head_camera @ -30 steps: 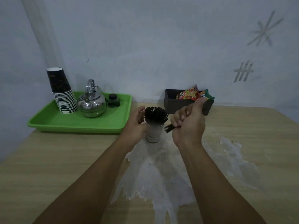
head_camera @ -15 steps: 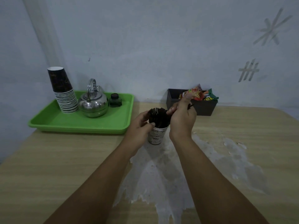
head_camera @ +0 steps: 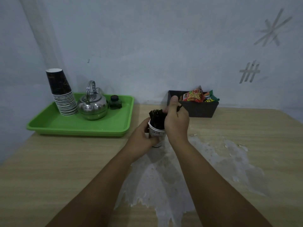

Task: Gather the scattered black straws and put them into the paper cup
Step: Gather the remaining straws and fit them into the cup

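A white paper cup (head_camera: 157, 134) with dark writing stands on the wooden table near its middle. A thick bunch of black straws (head_camera: 156, 117) stands upright in it, their tops above the rim. My left hand (head_camera: 142, 136) wraps around the cup's left side. My right hand (head_camera: 176, 119) hovers at the cup's right rim, fingers pinched on a few black straws whose ends poke out by the thumb; their lower parts are hidden behind the hand.
A green tray (head_camera: 78, 126) at the back left carries a stack of dark paper cups (head_camera: 63, 94), a steel kettle (head_camera: 92, 104) and a small dark jar (head_camera: 115, 102). A black box of snack packets (head_camera: 199, 107) sits behind the cup. A pale worn patch (head_camera: 164, 174) spreads across the tabletop.
My right hand rose from beside the cup to its rim, turning the held straws upright over the bunch. My left hand slid from the cup's far side to gripping its left wall.
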The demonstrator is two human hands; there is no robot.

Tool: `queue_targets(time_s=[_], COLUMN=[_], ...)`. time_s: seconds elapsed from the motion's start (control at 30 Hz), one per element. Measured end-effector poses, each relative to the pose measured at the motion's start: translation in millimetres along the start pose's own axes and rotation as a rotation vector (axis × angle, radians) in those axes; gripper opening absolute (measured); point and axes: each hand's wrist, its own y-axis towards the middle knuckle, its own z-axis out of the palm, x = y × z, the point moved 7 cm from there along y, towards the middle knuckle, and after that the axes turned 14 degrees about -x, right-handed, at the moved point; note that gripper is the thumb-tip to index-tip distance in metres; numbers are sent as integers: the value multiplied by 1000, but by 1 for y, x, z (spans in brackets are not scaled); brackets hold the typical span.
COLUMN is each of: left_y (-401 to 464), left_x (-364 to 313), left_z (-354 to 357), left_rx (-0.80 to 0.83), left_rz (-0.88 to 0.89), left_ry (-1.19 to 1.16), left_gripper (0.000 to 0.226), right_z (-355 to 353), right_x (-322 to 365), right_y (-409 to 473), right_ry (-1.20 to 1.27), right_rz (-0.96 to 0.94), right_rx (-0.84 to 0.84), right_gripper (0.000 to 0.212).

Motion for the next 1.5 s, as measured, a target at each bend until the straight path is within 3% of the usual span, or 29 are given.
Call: queue_targets(time_s=[0.13,0.23,0.33,0.43,0.57,0.7,0.9,1.1,1.3,1.4,1.5], left_y=[-2,-4,-4,-5,-5,-4,-7,-10,-15,-22,-29], left_x=[5,7,8,12,14,17,17,15,8,5,-14], left_z=[-5,-7,-6,-6,-7,-6,-6,-7,-17,-35,-46], left_rx=[-28,-32,-23,-21,-51,-44,-40,-31,-86,-260,-420], left_rz=[-10,-2,-1,-13,-2,-4,-30,-24,26,148,432], left_ry=[8,20,19,3,27,56,12,17,71,239,514], left_gripper=[57,53,54,56,58,58,59,50,61,52,37], right_z=[2,8,13,11,-3,-21,-22,-23,-38,-33,-22], right_x=[6,-7,-13,-5,0,0,-5,-8,-40,-64,-67], right_y=[0,-4,-7,-11,-9,-15,-36,-39,-43,-54,-59], right_ry=[-180,-363,-382,-263,-53,65,-187,-163,-102,-192,-345], right_rz=[-124,-17,54,80,89,-35,-362,-377,-149,-11,-60], right_rx=[32,185,332,393,314,233,395,384,309,464,533], right_gripper=[53,50,55,84,97,79,73,66,66,76,71])
